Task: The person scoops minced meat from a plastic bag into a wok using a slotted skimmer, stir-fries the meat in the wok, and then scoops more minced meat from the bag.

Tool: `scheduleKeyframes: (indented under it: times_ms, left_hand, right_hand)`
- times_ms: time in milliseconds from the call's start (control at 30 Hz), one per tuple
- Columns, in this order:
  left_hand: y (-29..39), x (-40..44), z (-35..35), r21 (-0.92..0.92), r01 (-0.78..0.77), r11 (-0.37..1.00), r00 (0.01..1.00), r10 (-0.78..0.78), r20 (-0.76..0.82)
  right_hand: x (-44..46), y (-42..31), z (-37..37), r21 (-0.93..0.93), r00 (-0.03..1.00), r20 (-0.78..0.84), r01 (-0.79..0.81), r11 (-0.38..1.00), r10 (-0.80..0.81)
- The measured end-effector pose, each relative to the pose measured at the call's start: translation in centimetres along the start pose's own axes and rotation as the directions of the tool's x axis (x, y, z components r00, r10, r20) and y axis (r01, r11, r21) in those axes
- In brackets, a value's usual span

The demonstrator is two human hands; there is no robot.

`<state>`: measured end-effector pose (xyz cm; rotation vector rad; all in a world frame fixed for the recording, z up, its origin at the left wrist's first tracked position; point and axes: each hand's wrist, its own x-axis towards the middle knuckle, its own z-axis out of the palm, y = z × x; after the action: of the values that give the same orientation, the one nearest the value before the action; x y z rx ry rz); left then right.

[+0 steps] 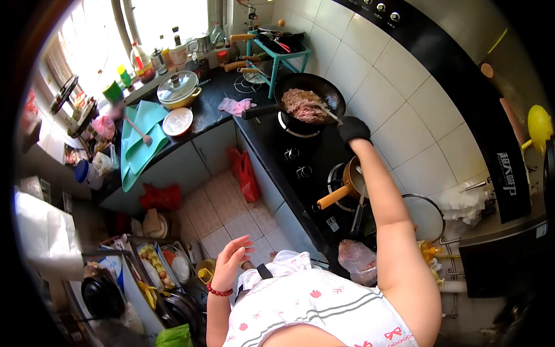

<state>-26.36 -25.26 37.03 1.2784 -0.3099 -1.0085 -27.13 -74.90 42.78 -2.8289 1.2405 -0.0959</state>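
Minced meat [303, 105] lies in a black wok [332, 92] on the far burner of the black stove. My right hand [353, 129], in a dark mitt, is closed around a utensil [329, 112] whose far end is in the meat. The wok's black handle [261, 111] points left, with no hand on it. My left hand [232, 260], with a red bead bracelet at the wrist, is raised in front of the apron, fingers apart and holding nothing.
A pan [354, 178] with an orange handle sits on the near burner, below my right forearm. Left of the wok are a pink cloth [236, 106], a lidded pot [178, 89] and a teal rack [274, 75]. A plastic bag [356, 261] lies at the counter's near end.
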Motion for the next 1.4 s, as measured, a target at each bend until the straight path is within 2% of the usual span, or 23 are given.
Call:
scheduleKeyframes:
  times_ms: [33, 100, 133, 200, 233, 267, 300, 367, 433, 567, 800, 833, 900, 967, 1033, 1067, 1100, 1167, 1233, 1267, 1300, 1333, 1400]
  left_hand:
    - [0.5, 0.2, -0.8, 0.023, 0.003, 1.0, 1.0, -0.004, 0.012]
    - [1.7, 0.9, -2.1, 0.072, 0.0, 0.997, 0.999, -0.003, 0.038]
    - [2.9, 1.5, -2.3, 0.076, 0.009, 0.997, 0.998, -0.014, 0.06]
    - [6.1, 3.6, -1.2, 0.266, -0.244, 0.932, 0.961, 0.197, 0.192]
    - [8.6, 4.4, 0.4, 0.338, -0.368, 0.866, 0.919, 0.285, 0.271]
    - [11.7, 5.3, 2.2, 0.424, -0.596, 0.682, 0.797, 0.44, 0.414]
    - [15.8, 6.1, 4.7, 0.449, -0.777, 0.442, 0.63, 0.538, 0.56]
    - [22.0, 7.6, 9.8, 0.307, -0.926, 0.222, 0.376, 0.625, 0.684]
    - [26.0, 11.3, 14.4, 0.249, -0.968, -0.011, 0.173, 0.686, 0.707]
    - [30.6, 21.1, 21.7, 0.364, -0.887, -0.285, 0.026, 0.756, 0.654]
    - [31.2, 23.6, 24.4, 0.5, -0.718, -0.484, -0.027, 0.738, 0.675]
    - [31.1, 23.5, 24.5, 0.531, -0.638, -0.558, -0.053, 0.719, 0.693]
    - [31.3, 22.9, 24.9, 0.546, -0.571, -0.613, -0.016, 0.674, 0.739]
    - [30.9, 22.9, 24.9, 0.557, -0.569, -0.605, -0.022, 0.688, 0.725]
    - [31.5, 23.2, 24.1, 0.558, -0.478, -0.678, 0.011, 0.631, 0.776]
    - [31.8, 23.2, 23.5, 0.528, -0.515, -0.675, -0.021, 0.626, 0.78]
    - [32.5, 22.2, 22.7, 0.49, -0.657, -0.573, 0.02, 0.636, 0.772]
    - [33.6, 19.3, 20.5, 0.518, -0.668, -0.535, 0.054, 0.659, 0.75]
    - [33.8, 16.8, 17.8, 0.554, -0.637, -0.536, 0.086, 0.665, 0.742]
    - [33.4, 15.4, 16.4, 0.624, -0.589, -0.513, 0.197, 0.658, 0.727]
    - [31.6, 16.2, 14.5, 0.615, -0.645, -0.453, 0.107, 0.743, 0.66]
    - [30.7, 15.5, 12.8, 0.641, -0.645, -0.417, 0.158, 0.747, 0.645]
    - [28.2, 14.2, 9.3, 0.684, -0.648, -0.335, 0.24, 0.763, 0.6]
  right_hand:
    - [0.9, -0.5, 1.8, -0.069, 0.997, 0.071, -0.03, 0.997, 0.034]
    - [2.2, -0.4, 6.8, 0.12, 0.987, -0.04, -0.152, 0.981, 0.158]
    - [2.1, -0.8, 7.3, 0.148, 0.986, -0.043, -0.155, 0.977, 0.163]
    - [2.8, -0.7, 7.5, 0.158, 0.977, -0.009, -0.209, 0.965, 0.213]
    - [2.0, -1.1, 6.0, 0.137, 0.982, -0.012, -0.186, 0.973, 0.19]
    - [0.7, -1.5, 4.8, 0.114, 0.986, -0.008, -0.164, 0.98, 0.166]
    - [-0.4, -1.9, 3.8, 0.089, 0.99, 0.003, -0.141, 0.986, 0.141]
    - [-2.1, -2.0, 2.6, 0.122, 0.985, -0.048, -0.159, 0.98, 0.166]
    - [-4.3, -3.0, 0.1, 0.131, 0.977, -0.103, -0.172, 0.976, 0.186]
    - [-7.6, -3.7, -3.5, 0.073, 0.989, -0.115, -0.089, 0.993, 0.097]
    - [-9.7, -0.9, -6.2, 0.103, 0.98, -0.169, -0.088, 0.991, 0.105]
    - [-9.5, -0.5, -6.6, 0.062, 0.988, -0.119, -0.088, 0.994, 0.095]
    - [-8.2, -0.2, -6.4, 0.011, 0.99, -0.061, -0.125, 0.992, 0.125]
    - [-6.1, -0.2, -5.5, 0.007, 0.994, -0.04, -0.103, 0.995, 0.103]
    - [-4.1, -1.0, -4.9, 0.036, 0.997, 0.007, -0.078, 0.996, 0.077]
    - [-2.5, -0.9, -3.3, 0.04, 0.997, 0.015, -0.081, 0.996, 0.08]
    - [-0.3, -0.6, -1.0, 0.043, 0.997, 0.014, -0.082, 0.996, 0.082]
    - [3.9, 0.0, 4.3, 0.077, 0.99, -0.005, -0.142, 0.987, 0.142]
    - [4.8, -0.8, 5.6, 0.078, 0.986, -0.002, -0.166, 0.983, 0.167]
    - [4.2, -1.8, 5.1, 0.064, 0.987, 0.008, -0.162, 0.985, 0.161]
    - [4.0, -2.7, 4.7, 0.051, 0.987, 0.016, -0.159, 0.986, 0.158]
    - [6.8, -0.2, 9.2, 0.144, 0.989, -0.041, -0.135, 0.98, 0.143]
    - [8.7, 2.0, 7.7, 0.026, 0.991, 0.12, -0.059, 0.998, 0.055]
